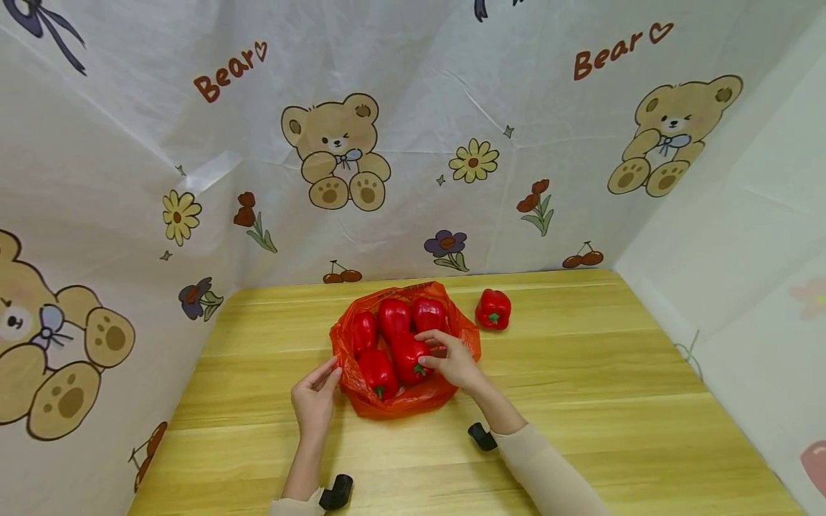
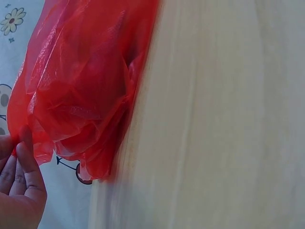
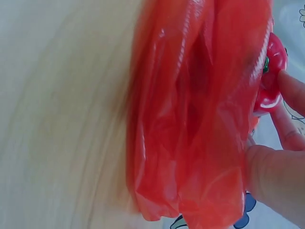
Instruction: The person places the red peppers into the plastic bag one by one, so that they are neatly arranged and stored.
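An orange-red plastic bag (image 1: 400, 411) lies with its mouth spread wide, and several red bell peppers (image 1: 394, 317) sit inside it. My left hand (image 1: 312, 410) pinches the bag's left rim between thumb and fingers; the left wrist view shows the thin plastic (image 2: 76, 95) at those fingertips. Over the bag's right side, my right hand (image 1: 455, 364) holds a red bell pepper (image 1: 406, 352) with a green stem, thumb and fingers on its right side. In the right wrist view this pepper (image 3: 271, 98) shows above the bag's edge, partly hidden by the plastic.
Another red bell pepper (image 1: 493, 309) stands on the wooden table (image 1: 581, 387), just right of the bag and toward the back. A cloth with printed bears (image 1: 337, 150) hangs behind the table and along its left side. A white sheet (image 1: 761, 236) borders the right.
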Motion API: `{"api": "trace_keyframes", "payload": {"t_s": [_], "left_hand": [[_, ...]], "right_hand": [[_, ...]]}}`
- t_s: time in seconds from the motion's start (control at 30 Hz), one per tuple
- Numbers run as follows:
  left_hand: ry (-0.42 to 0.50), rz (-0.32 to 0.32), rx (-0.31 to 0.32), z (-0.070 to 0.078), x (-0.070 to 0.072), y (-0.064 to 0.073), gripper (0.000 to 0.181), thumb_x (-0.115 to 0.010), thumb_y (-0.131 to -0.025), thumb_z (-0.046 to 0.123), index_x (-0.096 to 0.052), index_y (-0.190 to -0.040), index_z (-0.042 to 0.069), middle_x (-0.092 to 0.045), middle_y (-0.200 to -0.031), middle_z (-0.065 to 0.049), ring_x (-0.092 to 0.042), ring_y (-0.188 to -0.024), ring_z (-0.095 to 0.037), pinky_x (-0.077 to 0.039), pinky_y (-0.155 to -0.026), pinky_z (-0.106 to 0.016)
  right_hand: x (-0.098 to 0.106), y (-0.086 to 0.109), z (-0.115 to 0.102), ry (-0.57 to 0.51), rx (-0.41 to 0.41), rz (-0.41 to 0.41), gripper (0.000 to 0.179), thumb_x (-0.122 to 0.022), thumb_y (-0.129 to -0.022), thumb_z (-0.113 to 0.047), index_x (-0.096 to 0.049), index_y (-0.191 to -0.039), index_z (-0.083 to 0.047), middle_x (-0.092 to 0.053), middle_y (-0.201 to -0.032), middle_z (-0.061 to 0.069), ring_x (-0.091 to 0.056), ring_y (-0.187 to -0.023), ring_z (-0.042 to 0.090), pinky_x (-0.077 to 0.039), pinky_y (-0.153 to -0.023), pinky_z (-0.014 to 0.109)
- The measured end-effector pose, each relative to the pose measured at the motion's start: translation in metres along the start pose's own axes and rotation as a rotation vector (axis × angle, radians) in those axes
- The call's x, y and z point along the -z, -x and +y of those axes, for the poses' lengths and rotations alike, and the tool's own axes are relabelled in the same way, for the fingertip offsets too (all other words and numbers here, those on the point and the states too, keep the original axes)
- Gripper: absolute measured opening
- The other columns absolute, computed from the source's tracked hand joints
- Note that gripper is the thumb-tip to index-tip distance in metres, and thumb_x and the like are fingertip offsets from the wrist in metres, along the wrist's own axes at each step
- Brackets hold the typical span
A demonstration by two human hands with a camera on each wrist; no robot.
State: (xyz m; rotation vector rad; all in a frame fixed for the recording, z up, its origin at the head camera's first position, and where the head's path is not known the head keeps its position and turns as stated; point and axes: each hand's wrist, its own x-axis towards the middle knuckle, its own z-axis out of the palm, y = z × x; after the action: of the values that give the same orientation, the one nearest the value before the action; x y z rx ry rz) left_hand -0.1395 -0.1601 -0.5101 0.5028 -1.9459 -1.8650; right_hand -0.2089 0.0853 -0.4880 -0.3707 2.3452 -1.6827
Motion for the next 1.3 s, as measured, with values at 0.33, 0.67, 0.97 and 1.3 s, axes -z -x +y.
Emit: {"api": "trace_keyframes", "payload": {"t_s": [0.33, 0.67, 0.97, 1.3], "left_hand": [[-0.006, 0.008, 0.006, 0.000, 0.000, 0.000, 0.026, -0.071, -0.087, 0.000, -0.070, -0.113, -0.006, -0.069, -0.113, -0.026, -0.066, -0.082, 0.004, -0.056, -0.066, -0.011], [0.011, 0.013, 0.020, 0.000, 0.001, -0.001, 0.027, -0.070, -0.087, -0.001, -0.070, -0.113, -0.006, -0.068, -0.113, -0.027, -0.066, -0.078, 0.006, -0.057, -0.065, -0.013], [0.016, 0.010, 0.021, 0.000, 0.002, -0.002, 0.027, -0.071, -0.087, -0.001, -0.070, -0.113, -0.006, -0.067, -0.114, -0.028, -0.065, -0.079, 0.006, -0.057, -0.066, -0.013], [0.022, 0.021, 0.026, 0.001, 0.002, -0.001, 0.027, -0.071, -0.086, -0.003, -0.070, -0.112, -0.007, -0.068, -0.113, -0.027, -0.066, -0.080, 0.006, -0.058, -0.068, -0.014]], "right_hand": [[-0.010, -0.002, 0.001, 0.070, -0.010, 0.064, 0.034, -0.068, -0.088, 0.000, -0.065, -0.120, -0.012, -0.062, -0.118, 0.015, -0.059, -0.106, 0.030, -0.057, -0.085, 0.040], [-0.016, 0.000, 0.003, 0.111, 0.005, 0.069, 0.032, -0.068, -0.089, -0.004, -0.063, -0.120, -0.013, -0.063, -0.118, 0.014, -0.059, -0.107, 0.032, -0.054, -0.096, 0.048], [-0.019, 0.003, 0.007, 0.266, 0.105, 0.089, 0.039, -0.070, -0.089, -0.006, -0.058, -0.125, -0.010, -0.064, -0.119, 0.016, -0.062, -0.107, 0.033, -0.055, -0.094, 0.049], [0.008, 0.009, -0.007, 0.125, 0.197, 0.185, 0.038, -0.070, -0.089, -0.006, -0.062, -0.126, -0.002, -0.064, -0.122, 0.020, -0.059, -0.114, 0.036, -0.055, -0.094, 0.051]]}}
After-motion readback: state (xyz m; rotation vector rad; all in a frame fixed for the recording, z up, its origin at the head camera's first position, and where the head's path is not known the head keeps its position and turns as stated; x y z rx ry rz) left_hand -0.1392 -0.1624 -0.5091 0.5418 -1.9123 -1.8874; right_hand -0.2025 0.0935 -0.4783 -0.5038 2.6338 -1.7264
